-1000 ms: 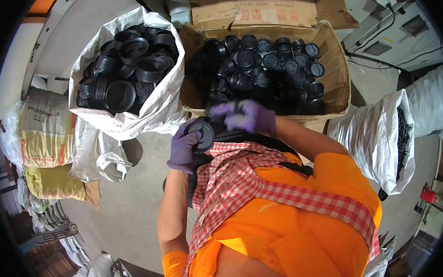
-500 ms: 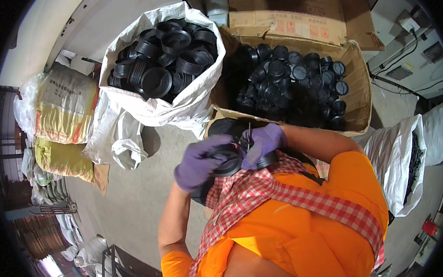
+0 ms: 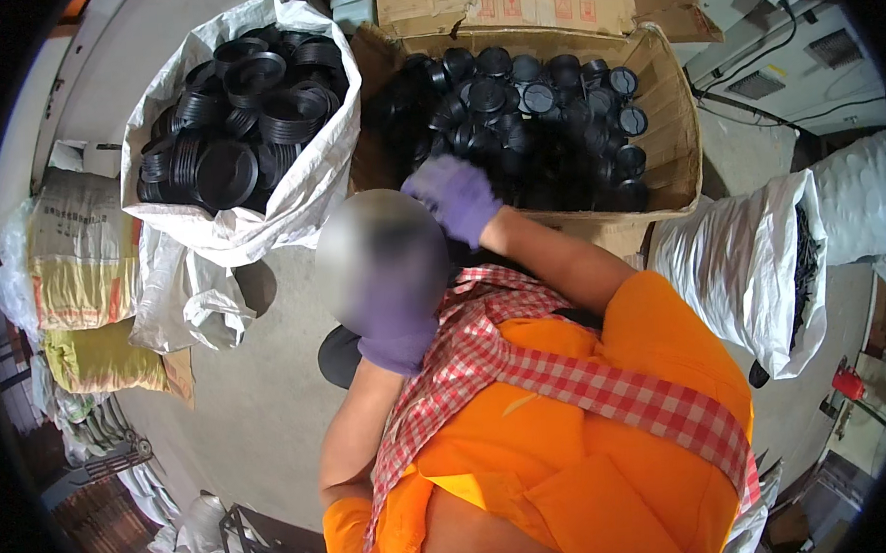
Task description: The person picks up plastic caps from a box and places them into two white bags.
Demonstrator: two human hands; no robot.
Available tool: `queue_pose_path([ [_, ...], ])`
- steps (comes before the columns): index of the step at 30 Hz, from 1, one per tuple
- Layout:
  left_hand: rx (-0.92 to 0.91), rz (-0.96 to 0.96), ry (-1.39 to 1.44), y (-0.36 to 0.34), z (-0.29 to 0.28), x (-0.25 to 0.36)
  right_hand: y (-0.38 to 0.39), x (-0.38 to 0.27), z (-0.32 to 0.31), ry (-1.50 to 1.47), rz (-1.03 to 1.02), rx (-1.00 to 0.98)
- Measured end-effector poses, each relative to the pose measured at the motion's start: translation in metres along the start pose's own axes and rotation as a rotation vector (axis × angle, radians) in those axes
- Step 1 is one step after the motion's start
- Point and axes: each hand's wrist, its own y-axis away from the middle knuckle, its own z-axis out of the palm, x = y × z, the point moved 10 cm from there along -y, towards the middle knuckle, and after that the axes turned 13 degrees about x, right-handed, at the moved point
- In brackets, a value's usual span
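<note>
My left hand [image 3: 398, 337], in a purple glove, is raised in front of my checked apron [image 3: 475, 320]. A round blurred patch covers its fingers and whatever they may hold. Further forward, my right hand [image 3: 456, 200], gloved alike, is at the near left edge of the cardboard box [image 3: 698, 128]. Its fingers are smeared, so their grip is unclear. Small round black caps [image 3: 537, 98] fill the box in a loose heap. To the left, a white woven sack [image 3: 342, 157] stands with its mouth spread, full of stacked black round lids [image 3: 225, 176].
Another white sack [image 3: 738, 256] with black pieces inside is on the right. Yellow and grey sacks [image 3: 81, 245] are piled at the left beside a crumpled white bag [image 3: 174, 301]. Grey floor [image 3: 260, 416] shows left of me. A cable [image 3: 753, 80] hangs at the far right.
My hands were together over black round lids at my lap. My right hand has moved forward to the box, away from my left. The whole view has shifted.
</note>
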Motion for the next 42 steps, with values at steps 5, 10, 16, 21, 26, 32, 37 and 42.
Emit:
queue_pose_path([
  [5,0.426,0.06,0.064,-0.067,-0.101,-0.012,0.029,0.183,-0.024,0.357,0.571,-0.261],
  [10,0.771,0.098,0.259,-0.146,-0.194,-0.072,0.132,0.266,0.039,0.392,0.518,-0.883],
  [16,0.473,-0.372,-0.445,-0.203,-0.192,-0.219,0.154,0.275,0.096,0.269,0.492,-0.784],
  [21,0.71,-0.313,-0.341,-0.193,-0.216,-0.171,0.107,0.236,0.036,0.176,0.729,-0.533],
  [26,0.211,-0.122,0.272,-0.128,-0.09,-0.047,0.045,0.16,-0.035,-0.164,0.558,-0.107],
  [32,-0.191,-0.111,0.158,-0.029,0.05,-0.077,-0.013,-0.013,-0.068,-0.38,-0.037,-0.04],
  [37,-0.088,0.185,-0.006,-0.027,0.01,-0.025,0.041,-0.004,0.03,-0.134,0.149,-0.593],
  [42,-0.122,-0.837,1.345,0.01,0.013,-0.085,0.037,-0.077,-0.002,-1.253,0.319,-0.971],
])
